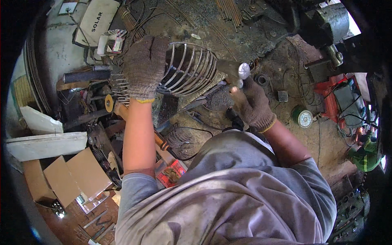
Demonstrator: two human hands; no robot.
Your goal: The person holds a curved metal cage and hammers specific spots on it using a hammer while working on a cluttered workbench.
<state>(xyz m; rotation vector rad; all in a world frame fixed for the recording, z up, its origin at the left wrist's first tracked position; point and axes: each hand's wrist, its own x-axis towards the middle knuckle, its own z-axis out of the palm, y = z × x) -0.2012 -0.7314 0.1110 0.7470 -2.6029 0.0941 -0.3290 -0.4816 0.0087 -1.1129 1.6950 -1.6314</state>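
My left hand (145, 67), in a brown knitted glove, is closed over the left end of a cage of curved metal rods (192, 67). The rods bow outward in a row and are joined by strips along their length. Beneath the cage, a metal work surface (198, 98) shows a rough edge. My right hand (255, 104), gloved the same way, is closed on a hammer (243, 71). The hammer's shiny round face points up, close to the cage's right end. My fingers hide most of its handle.
An angle grinder (109, 103) lies among tools at the left. Cardboard (77, 175) and white slabs (47, 145) are at the lower left. A red plastic stool (328, 98) and a round tin (303, 117) stand at right. Another person in green (367, 155) crouches far right.
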